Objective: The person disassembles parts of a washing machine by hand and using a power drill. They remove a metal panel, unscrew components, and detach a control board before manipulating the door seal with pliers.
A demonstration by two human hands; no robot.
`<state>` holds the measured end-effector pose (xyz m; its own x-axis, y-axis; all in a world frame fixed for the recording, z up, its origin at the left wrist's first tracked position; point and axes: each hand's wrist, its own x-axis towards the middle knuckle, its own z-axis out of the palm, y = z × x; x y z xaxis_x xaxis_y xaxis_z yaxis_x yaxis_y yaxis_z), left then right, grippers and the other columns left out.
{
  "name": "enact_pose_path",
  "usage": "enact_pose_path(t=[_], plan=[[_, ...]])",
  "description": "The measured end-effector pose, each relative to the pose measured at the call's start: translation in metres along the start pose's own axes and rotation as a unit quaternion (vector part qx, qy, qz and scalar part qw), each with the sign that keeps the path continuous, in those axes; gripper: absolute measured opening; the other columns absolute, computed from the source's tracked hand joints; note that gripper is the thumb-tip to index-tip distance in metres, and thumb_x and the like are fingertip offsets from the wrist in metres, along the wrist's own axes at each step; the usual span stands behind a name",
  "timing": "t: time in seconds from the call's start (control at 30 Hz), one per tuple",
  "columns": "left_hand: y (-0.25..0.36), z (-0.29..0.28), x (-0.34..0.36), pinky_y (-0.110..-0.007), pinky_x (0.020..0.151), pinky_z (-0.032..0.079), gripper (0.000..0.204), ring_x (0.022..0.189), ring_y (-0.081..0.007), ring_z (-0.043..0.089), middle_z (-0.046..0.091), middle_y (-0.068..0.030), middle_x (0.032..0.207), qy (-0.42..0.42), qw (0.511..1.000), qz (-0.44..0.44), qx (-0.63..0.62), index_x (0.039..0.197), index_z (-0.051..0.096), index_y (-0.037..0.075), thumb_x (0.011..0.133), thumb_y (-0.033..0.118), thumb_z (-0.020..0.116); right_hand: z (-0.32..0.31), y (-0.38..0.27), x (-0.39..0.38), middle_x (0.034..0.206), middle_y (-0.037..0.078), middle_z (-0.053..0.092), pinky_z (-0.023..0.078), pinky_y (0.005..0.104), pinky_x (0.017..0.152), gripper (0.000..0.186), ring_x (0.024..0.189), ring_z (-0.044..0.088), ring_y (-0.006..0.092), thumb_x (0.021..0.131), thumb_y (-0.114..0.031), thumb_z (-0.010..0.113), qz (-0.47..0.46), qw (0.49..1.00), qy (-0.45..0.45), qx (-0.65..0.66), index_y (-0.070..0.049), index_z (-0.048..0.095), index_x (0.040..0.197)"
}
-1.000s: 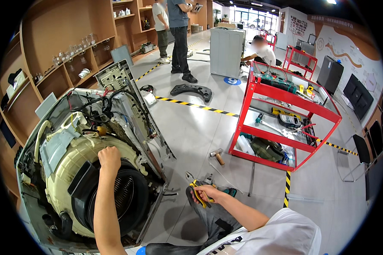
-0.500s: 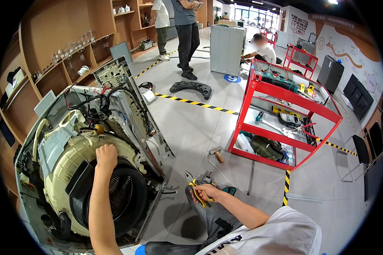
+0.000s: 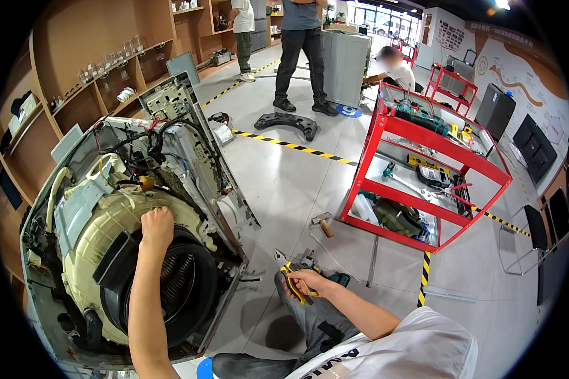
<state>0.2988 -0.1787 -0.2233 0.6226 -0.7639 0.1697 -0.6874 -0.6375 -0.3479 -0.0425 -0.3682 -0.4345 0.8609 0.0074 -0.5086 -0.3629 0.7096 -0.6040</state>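
On the left stands an opened washing machine with a cream plastic tub [image 3: 85, 259] and a round black rubber door seal [image 3: 210, 278] round the metal drum. My left hand [image 3: 157, 227] is closed in a fist at the seal's upper edge, against the tub's front. What its fingers grip is hidden. Beside it, a flat black block [image 3: 112, 258] juts from the seal. My right hand [image 3: 305, 283] is wrapped round yellow-and-black pliers [image 3: 287, 266], resting over my knee. Their jaws point up and away from me.
A hammer [image 3: 324, 228] and a metal bar [image 3: 372, 262] lie on the floor ahead. To the right stands a red tool cart [image 3: 417, 183] with tools on its shelves. A curved dark block [image 3: 287, 123] lies beyond the striped tape. Other people are farther back.
Both my hands keep their places and grips. The view has shifted slightly. At the back, the person in dark trousers has shifted, feet now farther apart.
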Motion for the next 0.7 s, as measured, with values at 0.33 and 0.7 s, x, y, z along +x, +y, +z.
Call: enact_pose_path(t=[0.33,0.7], plan=[[0.002,-0.004,-0.005,-0.037,0.067,0.053,0.009,0.084,-0.0279,0.066,0.066,-0.0112,0.085,0.042,0.999,0.018,0.016,0.081,0.065,0.008,0.072,0.007,0.065,-0.011,0.002,0.006,0.088,0.017,0.063,0.054,0.0394,0.071,0.032,0.078,0.064,0.0290,0.096,-0.026,0.048,0.008,0.999,0.015,0.037,0.003,0.058,0.104],[0.004,-0.005,-0.003,-0.039,0.065,0.055,0.008,0.082,-0.0318,0.069,0.069,-0.0160,0.085,0.018,0.999,0.028,0.007,0.079,0.069,0.003,0.073,0.003,0.063,0.004,-0.007,-0.010,0.086,0.013,0.065,0.053,0.0371,0.068,0.033,0.076,0.064,0.0239,0.098,-0.027,0.045,-0.019,0.999,0.030,-0.022,0.003,0.057,0.106]])
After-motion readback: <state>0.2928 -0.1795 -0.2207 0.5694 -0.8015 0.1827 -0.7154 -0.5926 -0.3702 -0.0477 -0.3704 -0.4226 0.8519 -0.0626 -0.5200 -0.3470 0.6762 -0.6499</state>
